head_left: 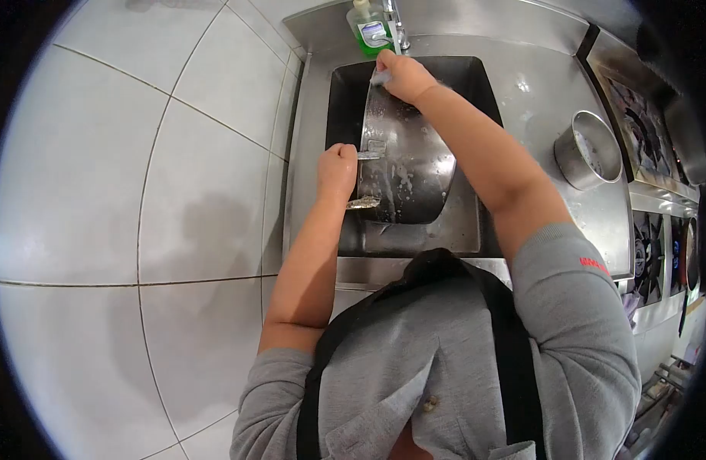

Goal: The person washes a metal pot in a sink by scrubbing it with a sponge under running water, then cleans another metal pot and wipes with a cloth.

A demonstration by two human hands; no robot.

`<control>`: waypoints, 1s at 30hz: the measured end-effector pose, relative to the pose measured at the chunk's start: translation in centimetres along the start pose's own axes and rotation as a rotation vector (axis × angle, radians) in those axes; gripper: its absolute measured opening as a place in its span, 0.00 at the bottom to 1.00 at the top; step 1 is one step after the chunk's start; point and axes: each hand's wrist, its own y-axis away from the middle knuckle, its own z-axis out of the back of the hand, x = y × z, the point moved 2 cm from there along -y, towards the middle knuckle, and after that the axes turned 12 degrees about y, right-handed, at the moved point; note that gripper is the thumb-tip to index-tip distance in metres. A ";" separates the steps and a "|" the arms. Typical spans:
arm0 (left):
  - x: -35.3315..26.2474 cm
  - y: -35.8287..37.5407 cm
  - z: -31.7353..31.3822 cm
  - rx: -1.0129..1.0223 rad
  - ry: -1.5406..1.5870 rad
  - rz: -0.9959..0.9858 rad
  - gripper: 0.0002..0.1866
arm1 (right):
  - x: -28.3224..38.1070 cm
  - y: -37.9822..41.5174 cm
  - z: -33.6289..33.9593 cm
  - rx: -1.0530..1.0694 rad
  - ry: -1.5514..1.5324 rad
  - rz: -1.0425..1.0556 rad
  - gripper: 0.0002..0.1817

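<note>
A large metal pot [407,161] is tipped on its side in the sink [487,92], its outer wall wet with streaks and spots of suds. My left hand [338,170] is closed around the pot's side handle [368,153], whose lower bracket shows below the fist. At the far rim, my right hand [405,77] is closed on a small whitish scrubbing pad [380,77] that touches the pot's edge. The pad is mostly covered by my fingers. The pot's inside faces left and cannot be seen.
Behind the sink stand a bottle of green liquid soap [371,31] and a faucet [399,31]. A smaller metal pot [588,151] with suds inside rests on the right counter. Gas burners [637,123] lie farther right; a tiled wall [207,169] borders the left.
</note>
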 end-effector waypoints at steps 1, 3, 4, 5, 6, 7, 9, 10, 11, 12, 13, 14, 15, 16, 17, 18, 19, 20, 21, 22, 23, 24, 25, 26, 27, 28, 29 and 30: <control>0.3 0.0 0.0 0.003 -0.005 -0.007 0.18 | 0.0 0.5 -0.3 -0.008 -0.003 -0.004 0.13; 1.1 -0.4 -0.1 -0.031 0.003 -0.066 0.18 | 0.8 2.6 -0.9 -0.119 -0.033 0.078 0.14; 1.1 -0.4 0.0 -0.034 0.008 -0.063 0.18 | 1.4 4.4 -1.1 -0.111 -0.047 0.152 0.16; 1.0 -0.4 0.1 -0.022 0.006 -0.036 0.18 | 2.2 6.9 -0.9 -0.064 -0.029 0.238 0.17; 1.0 -0.2 0.2 -0.011 0.005 -0.005 0.18 | 2.7 9.0 -0.7 -0.012 -0.013 0.323 0.19; 1.0 -0.1 0.2 -0.016 0.010 0.006 0.18 | 2.6 10.0 -0.1 0.001 -0.014 0.329 0.19; 0.4 0.1 0.2 -0.003 0.041 -0.066 0.18 | 2.4 10.8 0.9 0.060 -0.075 0.433 0.19; 0.2 0.1 0.3 -0.012 0.039 -0.057 0.18 | 2.0 9.7 1.0 0.028 -0.092 0.428 0.18; -0.1 0.0 0.2 0.001 0.019 -0.027 0.18 | 1.5 7.7 0.2 0.034 -0.097 0.429 0.18; -0.3 -0.2 0.0 0.018 0.003 -0.003 0.18 | 0.4 5.1 -0.6 -0.083 -0.075 0.280 0.17; -0.4 -0.4 -0.3 0.017 0.007 -0.006 0.18 | 0.0 3.7 -0.6 -0.203 -0.050 0.130 0.17; -0.5 -0.5 -0.5 0.006 0.011 -0.019 0.18 | -0.2 3.8 -0.7 -0.204 -0.046 0.131 0.17; -0.4 -0.6 -0.5 -0.005 0.012 -0.032 0.18 | 0.0 4.2 -0.7 -0.201 -0.027 0.095 0.16; -0.1 -0.8 -0.5 -0.007 0.016 -0.040 0.18 | 0.4 4.4 -0.4 -0.203 -0.005 0.064 0.16; 0.3 -0.9 -0.5 -0.005 0.004 -0.041 0.18 | 0.8 6.2 -0.2 -0.159 -0.006 0.094 0.16; 0.6 -1.0 -0.7 -0.004 -0.002 -0.037 0.18 | 1.2 8.6 0.3 -0.110 -0.003 0.127 0.16; 0.7 -1.0 -0.8 -0.009 0.012 -0.032 0.18 | 1.5 10.2 0.9 -0.101 0.007 0.134 0.16; 0.7 -0.9 -0.7 -0.011 0.018 -0.041 0.18 | 2.0 11.5 1.6 -0.054 -0.033 0.201 0.17; 0.7 -0.7 -0.6 -0.014 0.021 -0.049 0.17 | 2.3 12.2 1.9 -0.005 -0.076 0.265 0.17; 0.6 -0.4 -0.5 -0.012 0.026 -0.038 0.17 | 2.2 11.6 1.4 -0.006 -0.088 0.191 0.17; 0.2 -0.5 -0.3 0.004 0.007 -0.033 0.18 | 2.4 10.3 0.6 -0.003 -0.087 0.188 0.17; -0.1 -0.7 -0.2 0.020 -0.012 -0.037 0.18 | 2.8 8.6 0.1 -0.075 -0.110 0.247 0.17; 0.4 -0.7 -0.3 0.020 -0.010 -0.043 0.18 | 3.5 7.6 0.0 -0.149 -0.133 0.308 0.17; 0.9 -0.6 -0.4 -0.009 0.002 -0.072 0.18 | 4.0 7.3 0.0 -0.107 -0.057 0.276 0.17; 1.1 -0.8 -0.3 -0.036 0.013 -0.104 0.18 | 3.9 7.8 0.5 -0.120 -0.057 0.277 0.17; 0.9 -1.0 -0.1 -0.033 0.011 -0.110 0.18 | 3.9 9.0 0.9 -0.054 -0.012 0.383 0.18; 1.0 -0.9 -0.1 -0.017 0.000 -0.079 0.18 | 3.6 10.1 1.2 0.021 0.032 0.489 0.19; 1.1 -0.6 0.1 0.001 -0.013 -0.043 0.18 | 3.3 10.7 2.1 0.055 -0.004 0.601 0.19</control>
